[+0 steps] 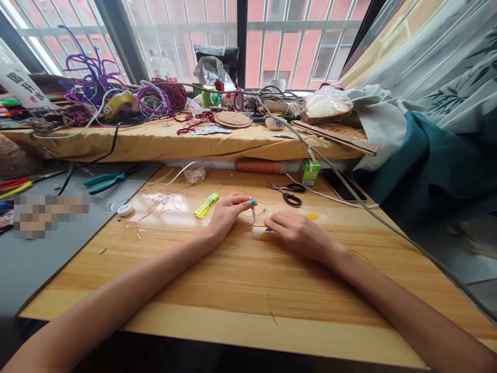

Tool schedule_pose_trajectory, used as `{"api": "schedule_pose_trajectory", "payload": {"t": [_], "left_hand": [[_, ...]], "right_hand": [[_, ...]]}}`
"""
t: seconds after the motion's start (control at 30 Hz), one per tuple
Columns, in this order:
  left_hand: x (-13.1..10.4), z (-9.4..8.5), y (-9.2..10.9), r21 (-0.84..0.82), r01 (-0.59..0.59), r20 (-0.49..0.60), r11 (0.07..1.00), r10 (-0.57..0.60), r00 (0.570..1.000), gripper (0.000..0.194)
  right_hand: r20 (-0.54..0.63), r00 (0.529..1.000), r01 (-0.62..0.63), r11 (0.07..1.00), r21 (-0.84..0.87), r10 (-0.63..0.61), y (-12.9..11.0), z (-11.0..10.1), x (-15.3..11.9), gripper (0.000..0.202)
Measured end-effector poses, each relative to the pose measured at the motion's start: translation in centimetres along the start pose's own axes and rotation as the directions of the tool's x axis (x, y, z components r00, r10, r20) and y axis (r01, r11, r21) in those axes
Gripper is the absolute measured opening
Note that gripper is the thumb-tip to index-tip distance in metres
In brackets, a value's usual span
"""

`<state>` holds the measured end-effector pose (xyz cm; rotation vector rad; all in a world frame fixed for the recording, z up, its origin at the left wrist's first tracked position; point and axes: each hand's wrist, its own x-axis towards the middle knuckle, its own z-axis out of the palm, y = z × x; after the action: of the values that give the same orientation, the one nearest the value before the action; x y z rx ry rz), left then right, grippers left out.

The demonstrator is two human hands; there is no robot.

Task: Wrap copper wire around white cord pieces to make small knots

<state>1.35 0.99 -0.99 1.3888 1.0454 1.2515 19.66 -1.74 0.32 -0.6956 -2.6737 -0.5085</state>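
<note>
Barred windows light the room I stand in, above a cloth-covered ledge crowded with yarn and cords; nearer is a glossy wooden counter, where a person works with bare hands. The left grip is pinched closed on a short, pale strip, which hangs down from the fingertips toward the counter. The right grip is curled closed around a slim, yellow-ended tool; the tool's thin tip points toward the strip's lower end, though I cannot tell whether they touch. Just left of the left grip lies a yellow lighter; farther left are loose fibres and a round white lid. Just beyond the right grip lie black-handled scissors. Past those, to the right, are a small green box and a dark phone.
</note>
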Motion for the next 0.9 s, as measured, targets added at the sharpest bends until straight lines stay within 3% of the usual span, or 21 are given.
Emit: {"api": "schedule_pose_trajectory", "payload": {"t": [0.13,0.37,0.6,0.73,0.9], "left_hand": [[-0.09,-0.01,0.08,0.001,-0.006,0.015,1.000,0.006,1.000,0.018],[0.04,0.01,0.31,0.019,0.040,0.046,0.999,-0.041,0.998,0.017],[0.12,-0.08,0.13,0.040,0.027,0.072,0.999,-0.030,0.997,0.018],[0.09,-0.05,0.09,0.061,0.012,0.080,0.998,-0.017,0.997,0.018],[0.00,-0.03,0.18,0.112,-0.024,0.113,0.993,0.011,0.994,0.016]], "right_hand": [[0.035,0.997,-0.075,0.996,0.037,0.074,0.01,0.24,-0.14,0.025],[0.074,0.974,-0.214,0.976,-0.040,0.216,-0.32,0.35,-0.10,0.020],[-0.023,0.987,-0.154,0.985,0.074,0.156,-0.44,0.41,-0.27,0.020],[0.005,0.996,-0.093,0.996,-0.015,0.093,-0.30,0.24,-0.33,0.024],[0.080,0.990,-0.109,0.993,-0.053,0.113,-0.32,0.49,-0.32,0.021]]}}
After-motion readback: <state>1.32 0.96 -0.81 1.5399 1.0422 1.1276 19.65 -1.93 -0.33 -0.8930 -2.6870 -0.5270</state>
